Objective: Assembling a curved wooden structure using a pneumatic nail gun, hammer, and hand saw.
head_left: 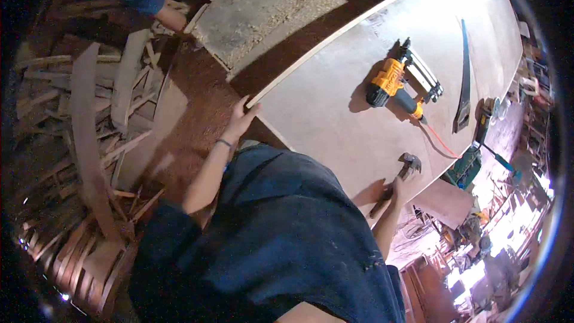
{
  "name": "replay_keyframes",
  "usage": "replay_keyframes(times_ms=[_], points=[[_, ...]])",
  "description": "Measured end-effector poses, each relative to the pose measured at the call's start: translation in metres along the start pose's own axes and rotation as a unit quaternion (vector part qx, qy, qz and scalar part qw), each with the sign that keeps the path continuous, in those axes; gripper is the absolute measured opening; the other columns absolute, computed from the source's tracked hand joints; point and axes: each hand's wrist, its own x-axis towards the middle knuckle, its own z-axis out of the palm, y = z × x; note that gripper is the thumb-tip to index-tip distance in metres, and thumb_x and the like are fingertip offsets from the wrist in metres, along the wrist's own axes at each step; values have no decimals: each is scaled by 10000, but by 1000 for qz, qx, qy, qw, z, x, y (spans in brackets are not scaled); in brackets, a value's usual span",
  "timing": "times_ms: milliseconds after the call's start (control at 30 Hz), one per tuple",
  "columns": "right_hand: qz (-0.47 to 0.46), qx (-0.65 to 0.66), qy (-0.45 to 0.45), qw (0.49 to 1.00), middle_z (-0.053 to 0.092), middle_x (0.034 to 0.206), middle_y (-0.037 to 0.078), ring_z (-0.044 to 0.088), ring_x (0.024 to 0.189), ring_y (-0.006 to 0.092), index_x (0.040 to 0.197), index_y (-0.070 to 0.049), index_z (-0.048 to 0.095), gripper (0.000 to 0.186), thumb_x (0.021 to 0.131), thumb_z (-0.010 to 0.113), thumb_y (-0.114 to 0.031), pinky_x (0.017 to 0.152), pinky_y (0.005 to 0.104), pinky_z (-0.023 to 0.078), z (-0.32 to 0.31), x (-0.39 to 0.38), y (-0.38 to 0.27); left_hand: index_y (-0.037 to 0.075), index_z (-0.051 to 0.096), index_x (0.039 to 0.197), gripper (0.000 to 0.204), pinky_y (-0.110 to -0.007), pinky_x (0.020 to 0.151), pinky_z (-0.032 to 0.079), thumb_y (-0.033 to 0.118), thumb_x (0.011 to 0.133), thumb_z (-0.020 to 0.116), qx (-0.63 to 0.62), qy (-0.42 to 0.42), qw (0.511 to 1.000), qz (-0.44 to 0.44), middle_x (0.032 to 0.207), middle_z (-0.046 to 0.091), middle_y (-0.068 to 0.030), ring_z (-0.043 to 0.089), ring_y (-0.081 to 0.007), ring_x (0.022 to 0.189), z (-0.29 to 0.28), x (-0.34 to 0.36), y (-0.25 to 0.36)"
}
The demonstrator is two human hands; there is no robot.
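A large pale wooden panel with a thin strip along its edge lies in front of me. My left hand grips the panel's left corner, the fingers closed around its edge. Closer to the right side, my right hand is wrapped around a claw hammer, its head above the fist and its handle poking out below. A yellow and black nail gun lies on its side on the panel, with an orange air hose running off it. Beyond it is a long dark handsaw.
Scrap boards are heaped at the left. A sawdust-strewn board lies past the panel's far edge. Another person's arm shows at the upper left. Tools and clutter, including a green case, crowd the right.
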Motion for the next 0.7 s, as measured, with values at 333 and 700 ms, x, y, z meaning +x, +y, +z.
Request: replay_keyframes(times_ms=[333,700], points=[[256,239,-129,928,583,690,62,588,638,191,993,-22,576,283,793,652,-207,609,319,489,42,-78,-16,-91,419,1311,863,-365,1047,343,512,767,710,69,-33,997,32,1279,515,-252,469,-320,1228,0,20,-7],[-64,169,-215,960,506,583,15,516,494,110,968,-25,543,333,932,538,-355,452,279,408,13,-96,-248,-89,375,1343,969,-396,1023,380,641,757,628,231,-190,953,45,1318,479,-280,458,-351,1256,67,123,72]])
